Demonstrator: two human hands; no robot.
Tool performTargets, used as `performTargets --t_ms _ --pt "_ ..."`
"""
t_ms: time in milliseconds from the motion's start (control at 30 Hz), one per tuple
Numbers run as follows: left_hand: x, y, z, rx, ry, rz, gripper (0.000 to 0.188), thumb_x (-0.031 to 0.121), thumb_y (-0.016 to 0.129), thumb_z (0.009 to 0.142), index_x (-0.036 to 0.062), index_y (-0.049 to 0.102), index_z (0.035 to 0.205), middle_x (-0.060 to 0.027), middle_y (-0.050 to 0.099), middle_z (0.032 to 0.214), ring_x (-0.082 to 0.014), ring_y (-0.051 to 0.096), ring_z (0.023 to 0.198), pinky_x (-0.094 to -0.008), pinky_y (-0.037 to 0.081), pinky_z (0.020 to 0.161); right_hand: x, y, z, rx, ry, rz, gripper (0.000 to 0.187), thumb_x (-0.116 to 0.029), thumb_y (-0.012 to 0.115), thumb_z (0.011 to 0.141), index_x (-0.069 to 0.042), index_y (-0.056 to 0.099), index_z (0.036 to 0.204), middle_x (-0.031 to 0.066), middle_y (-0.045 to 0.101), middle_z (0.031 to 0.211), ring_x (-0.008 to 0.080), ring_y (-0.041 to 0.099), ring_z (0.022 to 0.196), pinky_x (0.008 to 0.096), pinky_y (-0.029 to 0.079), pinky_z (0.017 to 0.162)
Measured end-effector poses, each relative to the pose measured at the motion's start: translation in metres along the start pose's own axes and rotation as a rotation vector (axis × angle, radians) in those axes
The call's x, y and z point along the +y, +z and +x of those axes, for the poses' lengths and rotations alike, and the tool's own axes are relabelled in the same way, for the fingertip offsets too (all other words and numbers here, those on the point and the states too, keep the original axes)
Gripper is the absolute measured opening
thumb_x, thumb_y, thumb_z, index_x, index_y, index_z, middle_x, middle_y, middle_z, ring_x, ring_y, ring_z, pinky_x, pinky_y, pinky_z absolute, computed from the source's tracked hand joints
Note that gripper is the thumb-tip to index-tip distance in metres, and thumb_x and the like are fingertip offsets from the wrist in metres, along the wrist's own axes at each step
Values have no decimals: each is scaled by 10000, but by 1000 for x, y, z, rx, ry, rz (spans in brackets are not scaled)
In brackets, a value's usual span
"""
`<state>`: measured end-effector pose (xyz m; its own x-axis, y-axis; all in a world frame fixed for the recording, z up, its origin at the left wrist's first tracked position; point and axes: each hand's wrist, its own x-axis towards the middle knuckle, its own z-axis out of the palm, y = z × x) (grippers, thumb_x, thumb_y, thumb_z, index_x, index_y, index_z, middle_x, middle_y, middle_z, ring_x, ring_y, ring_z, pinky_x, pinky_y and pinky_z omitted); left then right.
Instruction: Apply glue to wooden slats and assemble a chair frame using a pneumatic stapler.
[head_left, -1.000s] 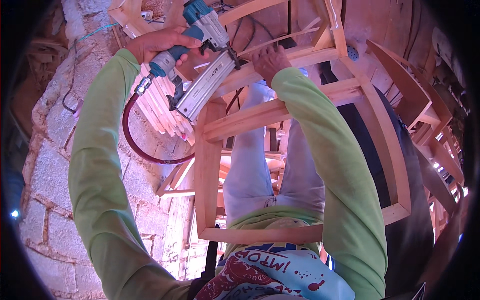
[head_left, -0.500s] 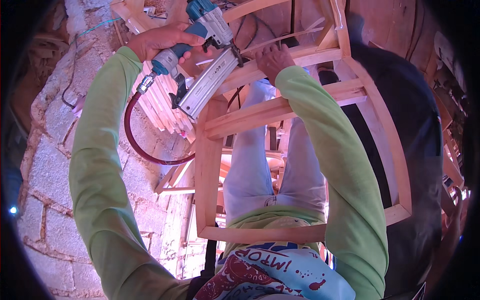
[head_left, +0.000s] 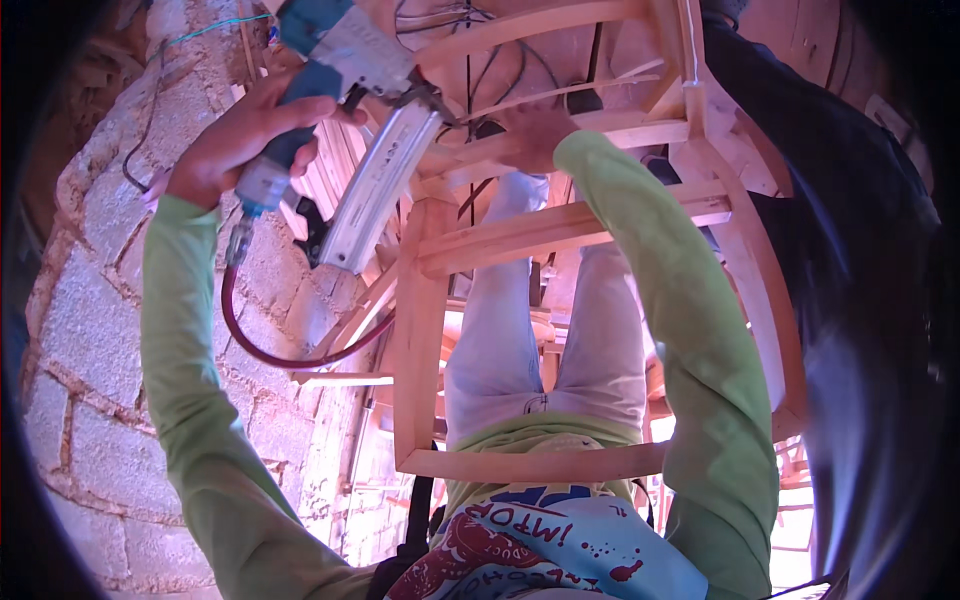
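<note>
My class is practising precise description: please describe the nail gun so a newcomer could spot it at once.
Start from the rough block wall on the picture's left. Near its upper right, the person's left hand grips the teal-and-grey nail gun. Its long silver magazine and the dark red hose at its handle set it apart from the plain wooden frame.

Pinkish-violet light is washing the view, glaring white at lower right and brightening the block wall (head_left: 110, 320) at left; dark vignetting is ringing everything; the right hand (head_left: 535, 135) is blurring.
</note>
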<state>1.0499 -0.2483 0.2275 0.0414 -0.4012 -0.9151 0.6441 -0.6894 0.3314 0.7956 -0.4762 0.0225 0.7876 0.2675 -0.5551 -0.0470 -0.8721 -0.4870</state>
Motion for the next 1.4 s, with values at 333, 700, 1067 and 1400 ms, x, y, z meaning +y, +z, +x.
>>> performTargets --t_ms 333,700,1067,1400 --pt "-32 -10 -83 198 161 -46 460 240 635 1006 -11 472 1355 -167 682 1239 -61 553 592 -229 509 512 -58 26 44 -142 -57 554 220 -170 664 822 -21 692 981 199 724 954 374 700 900 470 539 824" --pt "-48 -5 -77 220 176 -146 422 193 616 1014 27 469 1373 -152 684 1244 -61 553 589 -228 486 501 -70 18 43 -148 6 413 238 -217 629 826 -93 730 1001 170 738 1019 361 711 977 497 551 880" --pt "-54 -7 -67 255 149 -138 485 228 582 1027 47 402 1440 -150 631 1316 -18 521 555 -182 479 475 -77 24 38 -45 61 359 290 -193 722 753 -100 704 1028 131 733 973 315 705 961 456 551 882" --pt "-56 -5 -65 256 177 -182 457 216 589 1020 25 438 1407 -160 653 1269 -35 541 558 -195 504 501 -73 25 48 -169 54 399 209 -207 723 759 -96 730 936 146 727 991 337 696 991 458 545 903"
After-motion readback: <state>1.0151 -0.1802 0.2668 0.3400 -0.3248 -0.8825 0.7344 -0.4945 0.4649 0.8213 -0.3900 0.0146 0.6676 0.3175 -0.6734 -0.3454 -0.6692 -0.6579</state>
